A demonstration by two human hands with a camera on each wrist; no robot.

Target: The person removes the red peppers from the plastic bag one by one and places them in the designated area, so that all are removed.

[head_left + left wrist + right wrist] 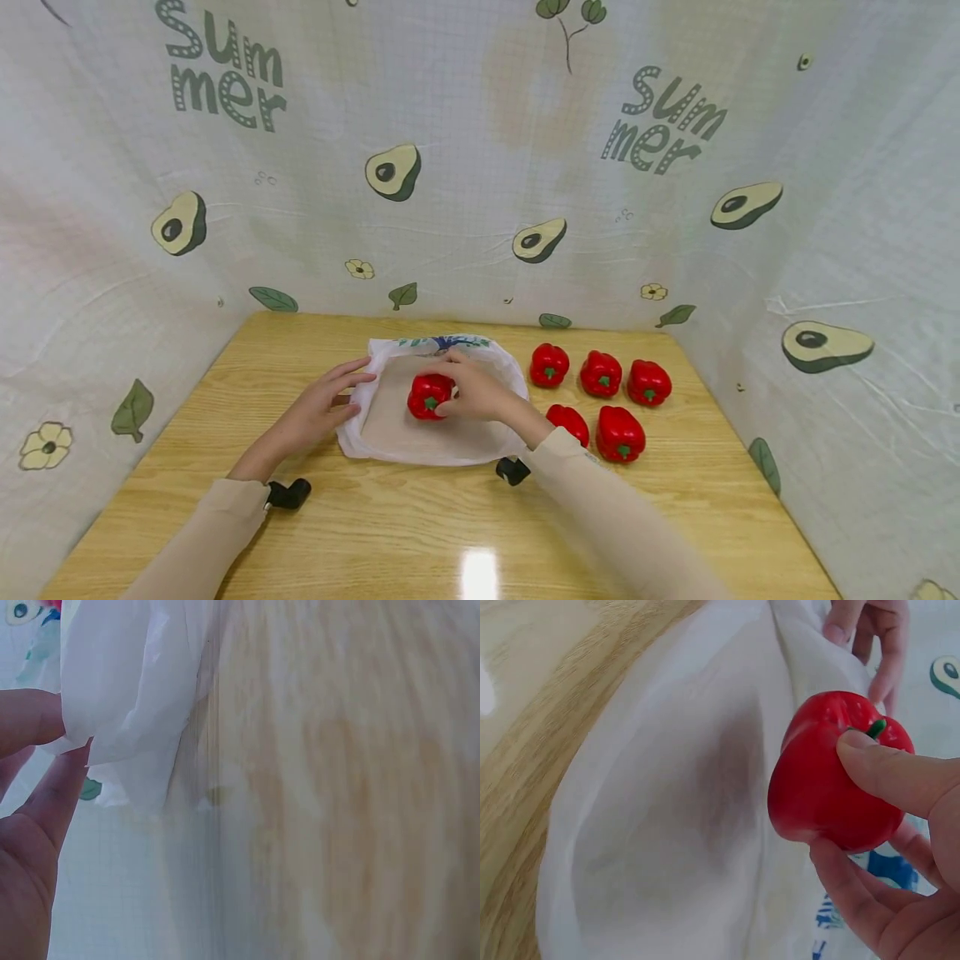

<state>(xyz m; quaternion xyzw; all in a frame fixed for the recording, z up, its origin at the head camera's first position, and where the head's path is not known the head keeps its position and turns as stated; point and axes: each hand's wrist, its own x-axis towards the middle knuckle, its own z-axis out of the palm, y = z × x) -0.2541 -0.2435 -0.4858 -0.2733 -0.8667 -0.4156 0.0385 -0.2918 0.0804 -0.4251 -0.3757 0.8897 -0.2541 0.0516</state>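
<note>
A white plastic bag [450,458] with a blue and green print lies spread wide on the table, its mouth facing up. Over its mouth my right hand [476,393] grips a red bell pepper [431,396]. The right wrist view shows the thumb beside the green stem of the pepper [832,780] and fingers beneath it. At the bag's left rim is my left hand [318,408]. Seen from the left wrist, the thumb and a finger hold the edge of the white plastic [127,697] between their tips.
Several more red bell peppers [602,373] stand right of the bag in two rows; my right forearm partly covers one pepper [567,423]. A printed cloth [465,250] hangs behind and beside the wooden table [375,533]. Black straps [288,493] sit at both wrists.
</note>
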